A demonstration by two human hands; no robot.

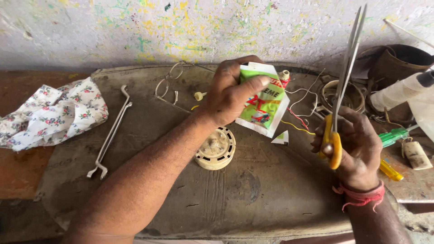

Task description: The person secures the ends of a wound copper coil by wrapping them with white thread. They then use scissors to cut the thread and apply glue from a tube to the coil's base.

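My left hand (230,92) grips a small green and white sachet (264,101) above the worn work surface (253,194), thumb pressed across its front. My right hand (357,144) holds yellow-handled scissors (341,90) with the blades pointing up and nearly closed, to the right of the sachet and apart from it. A small cut-off corner piece (281,138) lies on the surface below the sachet. A round cream-coloured plastic part (216,149) sits under my left wrist.
A floral cloth (52,113) lies at the left. A bent metal rod (110,133) and wire spectacles (169,86) rest on the surface. Loose wires (300,115), a green-handled screwdriver (393,135), a metal ring (343,95) and a dark pot (402,61) crowd the right side.
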